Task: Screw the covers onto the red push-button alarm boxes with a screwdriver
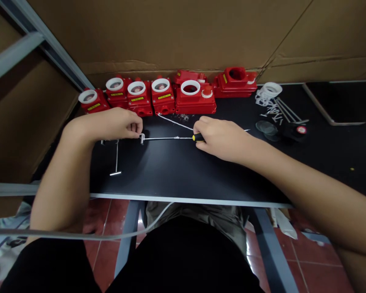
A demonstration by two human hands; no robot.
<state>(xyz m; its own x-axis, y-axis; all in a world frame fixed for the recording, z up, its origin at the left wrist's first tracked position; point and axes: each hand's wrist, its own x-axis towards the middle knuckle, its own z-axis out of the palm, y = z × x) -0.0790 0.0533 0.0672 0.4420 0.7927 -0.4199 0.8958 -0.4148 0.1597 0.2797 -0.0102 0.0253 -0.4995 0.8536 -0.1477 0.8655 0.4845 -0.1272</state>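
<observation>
Screwdriver [171, 138] lies level over tabletop [186, 175], R hand [222, 138] clenched on its yellow-black handle. Tip meets small metal fitting [142, 138], pinched by L hand [122, 124], just near of red housings [158, 95]. Prob. mid-fastening; next turn needs fitting steady, tip seated.

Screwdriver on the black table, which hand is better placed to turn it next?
The right hand, probably: it grips the screwdriver by its handle, with the tip at the small metal piece. The left hand pinches that piece, steadying it.
</observation>
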